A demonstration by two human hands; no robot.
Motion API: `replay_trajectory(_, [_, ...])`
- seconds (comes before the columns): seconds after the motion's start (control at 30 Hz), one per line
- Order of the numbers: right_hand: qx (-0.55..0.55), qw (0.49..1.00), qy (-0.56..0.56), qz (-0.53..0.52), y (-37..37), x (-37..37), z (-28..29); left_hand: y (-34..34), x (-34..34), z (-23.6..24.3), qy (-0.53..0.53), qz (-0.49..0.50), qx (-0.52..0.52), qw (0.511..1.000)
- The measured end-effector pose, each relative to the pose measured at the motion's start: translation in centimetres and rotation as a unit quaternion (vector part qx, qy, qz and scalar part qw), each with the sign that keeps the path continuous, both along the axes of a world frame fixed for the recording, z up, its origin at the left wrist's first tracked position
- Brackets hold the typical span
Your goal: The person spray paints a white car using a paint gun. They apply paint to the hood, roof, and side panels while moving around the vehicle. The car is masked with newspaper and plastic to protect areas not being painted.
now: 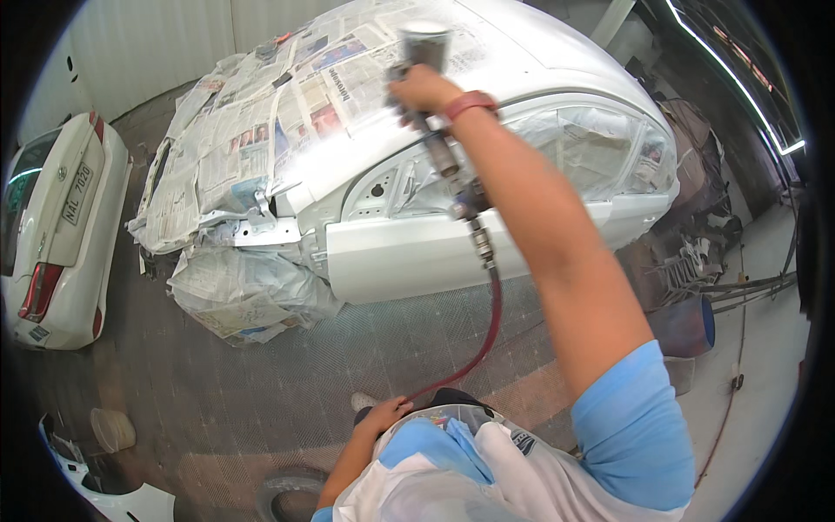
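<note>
My right hand (pixel 424 90), at the end of my stretched-out arm, is closed around a paint spray gun (pixel 426 48) with a cup on top. The gun is held above the white car body (pixel 391 257), near the roof edge and windscreen. A dark red air hose (pixel 497 317) hangs from the fitting below its handle and curves down to my waist. There my left hand (pixel 383 416) is closed on the hose. Newspaper sheets (pixel 287 130) cover the car's front and windscreen area, and thin masking sheet covers the side windows. The gun's nozzle and trigger are blurred.
Wrapped paper (pixel 248 291) bulges at the car's front wheel. Another white car (pixel 83 235) stands at the left. A bucket (pixel 113 431), a loose body panel (pixel 130 505) and a tyre (pixel 287 491) lie lower left. A blue-rimmed drum (pixel 687 326) is at the right.
</note>
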State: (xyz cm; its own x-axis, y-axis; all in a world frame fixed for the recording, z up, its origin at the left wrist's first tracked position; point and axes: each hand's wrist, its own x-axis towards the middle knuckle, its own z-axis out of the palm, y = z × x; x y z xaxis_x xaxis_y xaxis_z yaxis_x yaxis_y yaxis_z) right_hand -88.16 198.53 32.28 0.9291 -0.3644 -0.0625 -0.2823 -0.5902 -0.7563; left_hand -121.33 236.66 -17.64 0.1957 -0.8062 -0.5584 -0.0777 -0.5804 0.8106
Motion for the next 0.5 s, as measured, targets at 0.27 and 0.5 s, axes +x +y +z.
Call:
replay_trajectory(0.27, [-0.069, 0.942, -0.201, -0.259, -23.5, -18.2, 11.8, -6.1, -0.1, 3.0, -0.013, 0.073, -0.027, 0.997])
replay_trajectory(0.5, [-0.131, 0.93, -0.185, -0.29, -36.7, -31.8, 11.7, -17.2, -3.3, 2.4, -0.049, 0.162, -0.03, 0.985])
